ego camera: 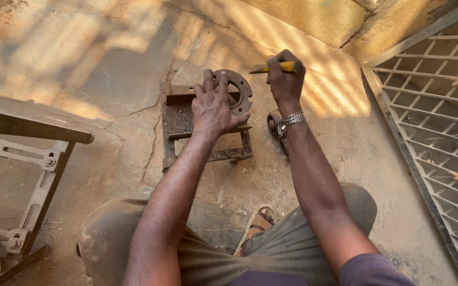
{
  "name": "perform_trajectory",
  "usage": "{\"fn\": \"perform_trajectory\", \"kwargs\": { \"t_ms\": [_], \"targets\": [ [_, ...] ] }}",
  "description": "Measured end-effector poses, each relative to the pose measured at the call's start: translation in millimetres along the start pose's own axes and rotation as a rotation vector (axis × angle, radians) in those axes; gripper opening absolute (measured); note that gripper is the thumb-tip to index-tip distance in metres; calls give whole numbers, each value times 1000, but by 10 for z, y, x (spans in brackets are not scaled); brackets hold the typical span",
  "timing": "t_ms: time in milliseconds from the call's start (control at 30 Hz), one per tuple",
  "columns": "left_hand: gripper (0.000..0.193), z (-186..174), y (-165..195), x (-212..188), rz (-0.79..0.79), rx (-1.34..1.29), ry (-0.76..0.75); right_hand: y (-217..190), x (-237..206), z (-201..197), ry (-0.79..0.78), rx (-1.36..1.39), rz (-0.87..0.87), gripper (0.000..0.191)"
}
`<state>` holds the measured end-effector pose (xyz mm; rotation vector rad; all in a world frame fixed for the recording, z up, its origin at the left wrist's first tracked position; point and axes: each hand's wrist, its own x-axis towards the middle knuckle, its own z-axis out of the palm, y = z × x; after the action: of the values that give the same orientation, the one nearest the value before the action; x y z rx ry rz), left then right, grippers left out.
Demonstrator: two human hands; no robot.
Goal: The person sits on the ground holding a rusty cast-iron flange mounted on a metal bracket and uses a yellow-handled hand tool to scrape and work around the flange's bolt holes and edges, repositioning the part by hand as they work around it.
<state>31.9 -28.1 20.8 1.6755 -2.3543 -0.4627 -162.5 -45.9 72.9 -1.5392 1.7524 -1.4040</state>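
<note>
While we sit on the dusty ground, our left hand [214, 108] lies flat on a round rusty metal part [234, 91], with the fingers spread out and pressing on its rim, not curled around it. The round part rests on top of a rusty metal frame [186, 124] that stands on the cracked concrete floor [107, 79] in front of us, a bit far from our knees. Our right hand [284, 79] is lifted just to the right of the round part, and its fingers are wrapped tight around a tool with a yellow handle [274, 67], whose dark tip points to the left. We wear a silver watch [291, 119] on that wrist. Just behind the wrist, on the floor, sits a small round metal piece [274, 123], partly hidden by our arm, so we cannot see all of it. Near us, one foot in a tan sandal [258, 225] pokes out between our legs. On the left stands a wooden and metal stand [33, 159] with bolts in it. On the right is a metal gate [441, 122] with thin bars and small flower shapes. Far away is a yellow wall [314, 18]. Stripes of sun fall on the floor by it. We see no packages, labels or signs.
</note>
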Motion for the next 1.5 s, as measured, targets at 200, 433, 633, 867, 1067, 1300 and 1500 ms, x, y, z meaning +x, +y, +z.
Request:
{"fn": "perform_trajectory", "kwargs": {
  "t_ms": [200, 433, 633, 867, 1067, 1300, 1500],
  "targets": [
    [129, -69, 18, -33, 21, -52, 10, 127, 49, 50, 18, -442, -186, 44],
    [129, -100, 15, -36, -4, -50, 45, 133, 94, 105, 14, -421, -209, 53],
    [130, -82, -3, -6, 13, -69, 33, 139, 207, 108, 42, -259, -189, 43],
    [129, -51, -23, -3, -3, -37, -13, 105, 217, 126, 27, -131, -294, 40],
    [128, -50, -1, 9, -3, -8, 5, 95, 234, 137, 57, -187, -303, 42],
    [128, -88, -15, -9, 1, -33, -18, 139, 285, 173, 54, -135, -266, 38],
    [127, -110, 28, -13, 12, -14, 12, 163, 210, 129, 13, -266, -218, 40]
  ]
}}
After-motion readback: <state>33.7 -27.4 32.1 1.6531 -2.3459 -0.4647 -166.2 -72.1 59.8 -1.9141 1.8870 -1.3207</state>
